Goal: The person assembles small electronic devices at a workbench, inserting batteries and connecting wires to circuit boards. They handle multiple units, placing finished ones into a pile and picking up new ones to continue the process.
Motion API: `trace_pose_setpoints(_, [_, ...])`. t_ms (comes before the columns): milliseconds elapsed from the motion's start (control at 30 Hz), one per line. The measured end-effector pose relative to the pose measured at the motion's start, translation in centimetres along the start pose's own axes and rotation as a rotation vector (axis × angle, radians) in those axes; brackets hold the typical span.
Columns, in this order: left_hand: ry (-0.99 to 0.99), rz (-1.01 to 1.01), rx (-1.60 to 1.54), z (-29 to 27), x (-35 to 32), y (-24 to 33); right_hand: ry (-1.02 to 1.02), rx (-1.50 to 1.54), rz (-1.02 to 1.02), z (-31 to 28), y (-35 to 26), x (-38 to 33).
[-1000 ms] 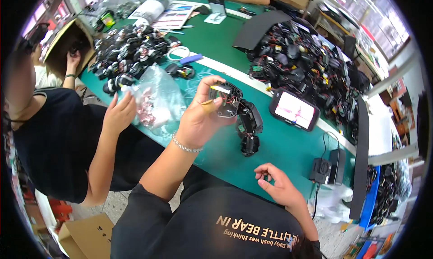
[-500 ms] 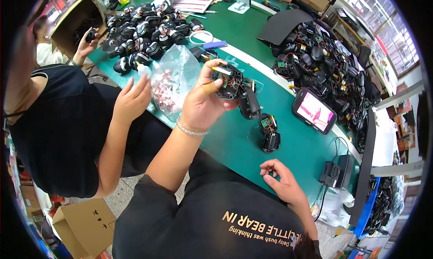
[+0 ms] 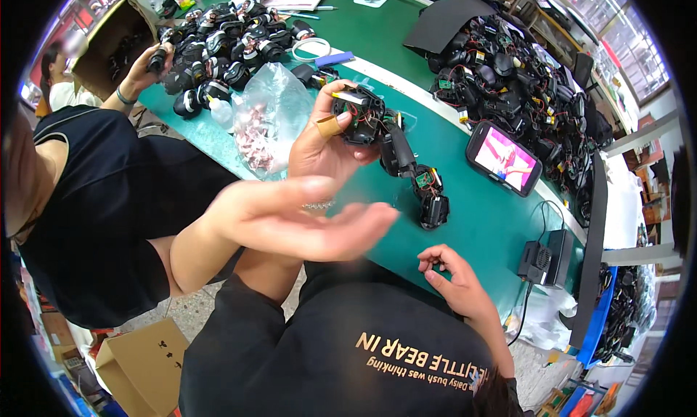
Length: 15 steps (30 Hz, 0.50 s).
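Wearer's two hands (image 3: 316, 147) (image 3: 453, 279), one phone (image 3: 504, 158)

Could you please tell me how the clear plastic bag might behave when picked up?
The clear plastic bag would probably sag and fold, since its film looks thin and crumpled. Its small pinkish contents look like many separate pieces, so they would likely shift during lifting.
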State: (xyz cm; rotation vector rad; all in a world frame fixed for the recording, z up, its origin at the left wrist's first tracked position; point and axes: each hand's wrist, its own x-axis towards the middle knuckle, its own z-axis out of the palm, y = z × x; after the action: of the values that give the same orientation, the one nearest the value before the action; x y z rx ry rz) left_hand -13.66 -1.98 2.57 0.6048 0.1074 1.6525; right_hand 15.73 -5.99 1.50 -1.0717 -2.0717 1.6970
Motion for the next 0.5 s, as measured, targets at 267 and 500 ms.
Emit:
trace_pose_setpoints(267, [0.339,-0.281,-0.45,2.7,-0.8,-0.1,-0.009,0.038,-0.025,-0.4,0.1,-0.1])
trace_pose_setpoints(500, [-0.088,-0.396,-0.316,-0.1,-2.4,-0.8,-0.041,0.07,0.004,-0.8,0.1,-0.1])
